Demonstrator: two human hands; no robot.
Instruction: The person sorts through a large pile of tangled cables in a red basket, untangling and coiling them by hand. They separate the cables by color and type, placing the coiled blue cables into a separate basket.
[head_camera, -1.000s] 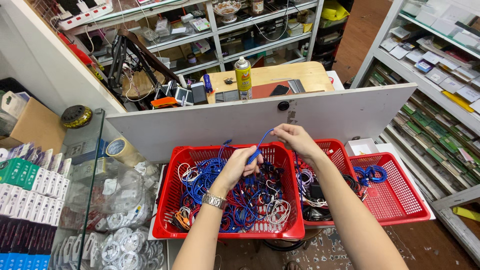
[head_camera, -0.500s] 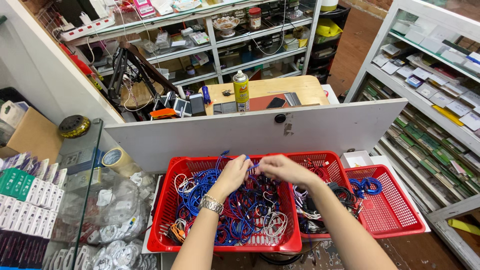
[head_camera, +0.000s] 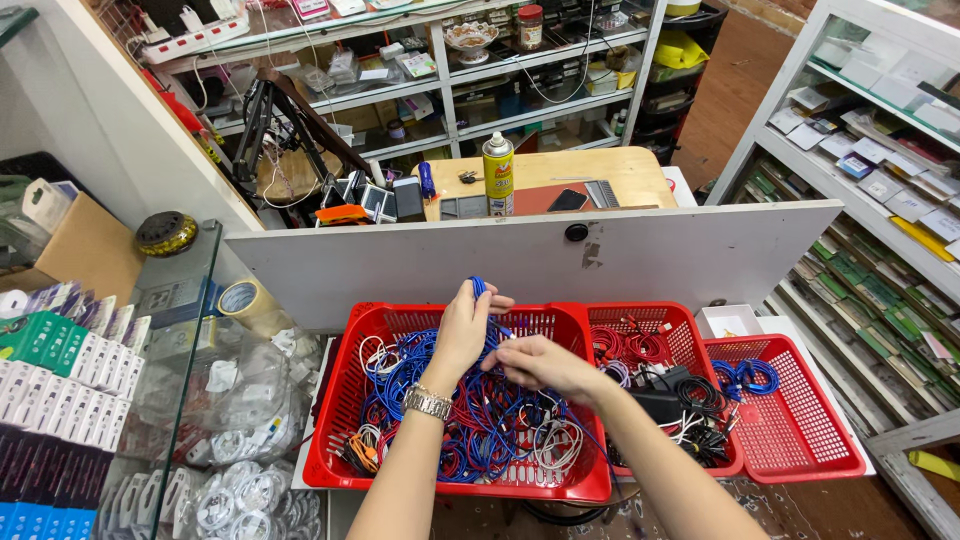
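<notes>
Cluttered shop shelving fills the back of my view, and below it a long white board (head_camera: 700, 255) stands on edge across the counter, with three red slotted plastic baskets lined up in front of it. My left hand (head_camera: 462, 325) is raised above the large left basket (head_camera: 345, 400), fingers curled shut around a blue cable (head_camera: 477, 287) whose looped end sticks up just past my fingertips, close to the board. A metal wristwatch (head_camera: 428, 402) sits on that wrist. My right hand (head_camera: 540, 365) hovers just beside the left, lower and over the middle of the same basket, fingers half bent and pinching a thin strand of the blue cable that runs down from the left hand. Beneath both hands lies a tangled heap of blue, red, white and orange cables (head_camera: 470, 430). The middle basket (head_camera: 690, 330) holds red cables and black power adapters; the right basket (head_camera: 800, 420) holds a small coil of blue cable. To my left, bagged white cables (head_camera: 240, 490) lie under a glass counter top, and a yellow spray can (head_camera: 497, 175) stands on the wooden table behind the board.
</notes>
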